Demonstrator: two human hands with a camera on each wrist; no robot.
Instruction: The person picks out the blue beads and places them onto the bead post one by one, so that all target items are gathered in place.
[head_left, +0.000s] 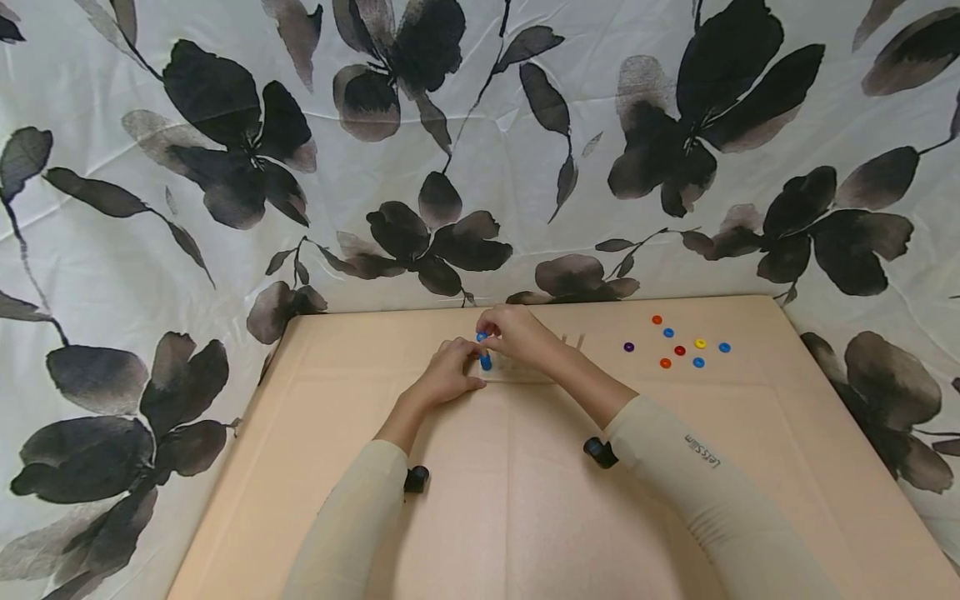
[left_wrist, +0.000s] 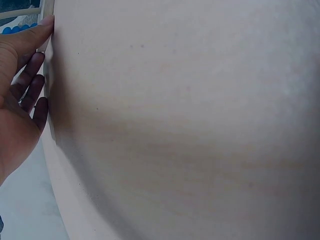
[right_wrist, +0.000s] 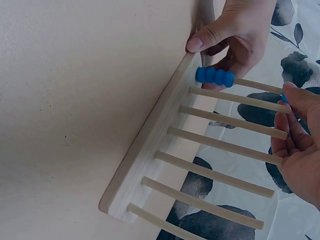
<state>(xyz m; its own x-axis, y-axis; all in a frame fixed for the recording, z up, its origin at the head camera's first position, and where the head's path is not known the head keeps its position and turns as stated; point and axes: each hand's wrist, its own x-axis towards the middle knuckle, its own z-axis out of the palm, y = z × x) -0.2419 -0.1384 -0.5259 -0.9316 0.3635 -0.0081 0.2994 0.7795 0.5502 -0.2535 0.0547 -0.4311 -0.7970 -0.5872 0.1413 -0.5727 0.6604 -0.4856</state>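
Note:
A pale wooden peg board (right_wrist: 150,150) stands on the table with a row of upright rods. Several blue beads (right_wrist: 215,76) are stacked at the foot of its leftmost rod. My left hand (head_left: 447,372) holds the board's left end, its thumb along the near edge and the fingers behind. In the left wrist view, that hand (left_wrist: 17,95) lies along the base. My right hand (head_left: 517,333) pinches another blue bead (right_wrist: 286,96) at the top of the same rod, its fingertips partly covering the bead. The other rods carry no beads in the right wrist view.
On the table (head_left: 510,500), right of the board, lie several loose beads, among them a purple bead (head_left: 628,347), a yellow bead (head_left: 701,343) and a blue bead (head_left: 724,347). A flower-patterned cloth (head_left: 570,242) lies beyond the table's far edge.

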